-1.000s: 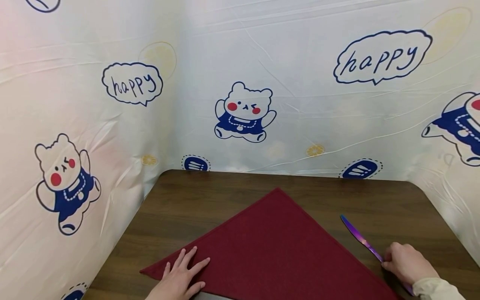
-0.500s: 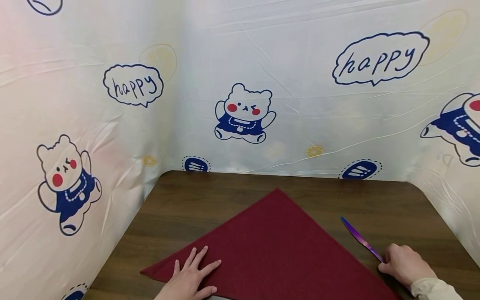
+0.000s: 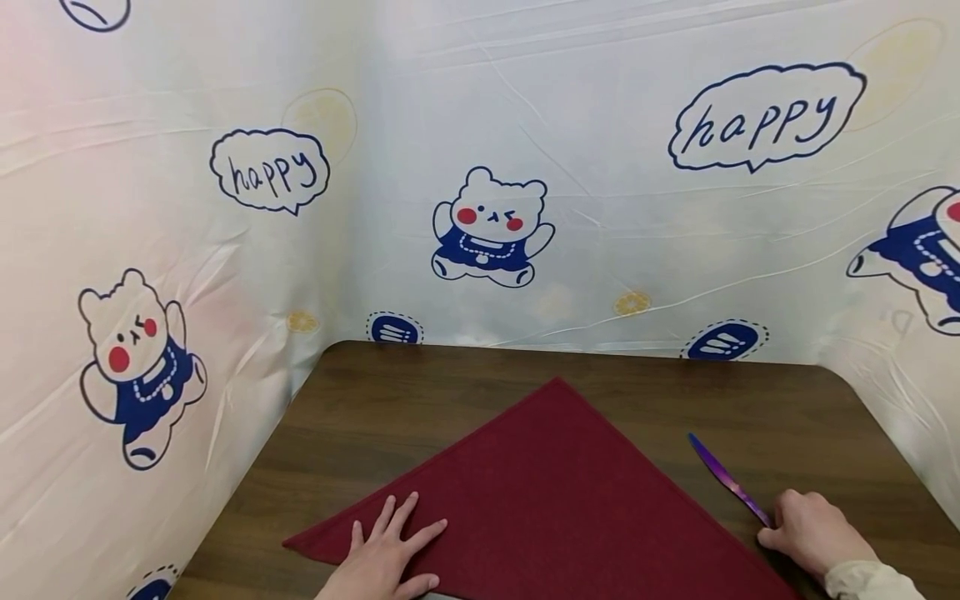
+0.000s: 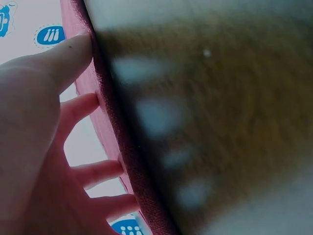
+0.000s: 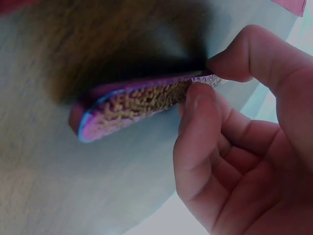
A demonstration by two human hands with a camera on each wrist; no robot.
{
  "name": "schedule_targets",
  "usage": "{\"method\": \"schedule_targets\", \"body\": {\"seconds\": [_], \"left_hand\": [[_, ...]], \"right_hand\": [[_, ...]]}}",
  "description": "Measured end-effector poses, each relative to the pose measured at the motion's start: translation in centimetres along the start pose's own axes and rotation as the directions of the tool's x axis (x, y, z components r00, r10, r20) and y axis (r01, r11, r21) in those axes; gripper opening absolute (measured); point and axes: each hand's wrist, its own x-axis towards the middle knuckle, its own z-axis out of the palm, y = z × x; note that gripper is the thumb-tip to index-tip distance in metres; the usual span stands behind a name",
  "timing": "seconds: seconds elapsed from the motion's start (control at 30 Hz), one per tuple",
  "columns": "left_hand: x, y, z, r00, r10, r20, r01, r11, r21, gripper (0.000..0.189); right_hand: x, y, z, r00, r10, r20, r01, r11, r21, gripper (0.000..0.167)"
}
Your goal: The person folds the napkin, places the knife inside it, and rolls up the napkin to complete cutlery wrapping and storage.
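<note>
A burgundy cloth [image 3: 570, 492], a napkin folded into a triangle, lies flat on the table with its point toward the back. My left hand [image 3: 378, 558] rests on its left part, fingers straight and spread; the left wrist view shows the fingertips [image 4: 88, 100] on the cloth close to its edge. To the right of the napkin, an iridescent purple-blue table knife [image 3: 723, 475] points away and slightly left. Thumb and fingers of my right hand [image 3: 817, 533] pinch its handle, whose textured end [image 5: 132, 107] sticks out behind the grip in the right wrist view.
The dark wood table [image 3: 450, 367] has rounded back corners. A pale curtain [image 3: 600, 208] printed with bears and speech bubbles stands around its back and sides. Below my left hand, a thin grey strip [image 3: 438, 596] shows at the napkin's front edge.
Over the first half second my left hand slid a little to the right across the napkin, then stayed nearly still. The knife and my right hand hold almost the same place.
</note>
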Motion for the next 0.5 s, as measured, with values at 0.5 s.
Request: {"method": "schedule_targets", "body": {"seconds": [0.5], "left_hand": [[0.34,0.35,0.21,1.000,-0.012,0.011,0.012,1.000,0.014,0.060]], "right_hand": [[0.18,-0.42,0.03,0.997,-0.038,-0.064,0.038,0.999,0.007,0.031]]}}
